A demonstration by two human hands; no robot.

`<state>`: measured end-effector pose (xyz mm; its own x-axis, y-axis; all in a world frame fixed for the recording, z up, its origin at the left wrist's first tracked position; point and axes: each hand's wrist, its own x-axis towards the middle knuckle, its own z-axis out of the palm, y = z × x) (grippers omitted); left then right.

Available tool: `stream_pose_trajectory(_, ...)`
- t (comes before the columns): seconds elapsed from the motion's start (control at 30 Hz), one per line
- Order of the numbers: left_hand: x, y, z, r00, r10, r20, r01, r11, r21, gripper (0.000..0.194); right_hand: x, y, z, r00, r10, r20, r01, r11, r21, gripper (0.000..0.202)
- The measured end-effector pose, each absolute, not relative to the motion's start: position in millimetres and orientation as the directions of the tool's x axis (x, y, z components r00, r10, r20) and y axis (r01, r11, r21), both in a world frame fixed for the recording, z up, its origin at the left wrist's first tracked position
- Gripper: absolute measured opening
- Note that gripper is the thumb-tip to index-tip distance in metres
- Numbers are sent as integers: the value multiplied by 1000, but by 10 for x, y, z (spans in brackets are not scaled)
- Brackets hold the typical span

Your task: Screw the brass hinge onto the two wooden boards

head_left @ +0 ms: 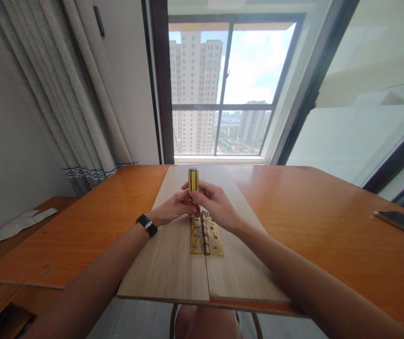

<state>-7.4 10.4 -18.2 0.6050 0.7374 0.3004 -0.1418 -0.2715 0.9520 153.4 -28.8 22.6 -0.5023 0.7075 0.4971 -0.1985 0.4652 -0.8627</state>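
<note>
Two forearms rise from the lower corners of the frame and converge at center. Left to right: a pale strip [20, 226] lies at the left edge, below a grey curtain [56, 70]. The left hand [173, 208], wearing a dark wristband [147, 225], bends inward, fingers bunched around the lower part of an upright yellow-and-black screwdriver [193, 181]. Beneath, a brass hinge [197, 240] straddles the seam of two pale boards [162, 263] on the orange counter [286, 197]. The right hand [221, 205] pinches the handle, partly blocking the hinge's far end. A phone [403, 223] rests at the right edge.
</note>
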Motion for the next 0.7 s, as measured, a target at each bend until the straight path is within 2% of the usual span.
stream_pose_trajectory(0.13,-62,97,-172,611,714,341,-209,-270,940,44,1503,-285,199,-464,738,490,-231,433,-871,32)
stream_pose_trajectory(0.2,-58,89,-160,602,725,335,-210,-261,942,45,1483,-288,175,-418,768,485,-236,424,-875,33)
stream_pose_trajectory(0.3,-67,87,-144,605,745,279,-121,-261,958,36,1471,-287,161,-336,783,524,-206,481,-852,31)
stream_pose_trajectory(0.47,-83,94,-116,652,730,204,11,-279,960,49,1485,-248,189,-132,790,598,-62,596,-801,21)
stream_pose_trajectory(0.7,-69,40,-78,659,730,179,37,-269,962,54,1511,-257,236,-142,815,562,-85,555,-827,24)
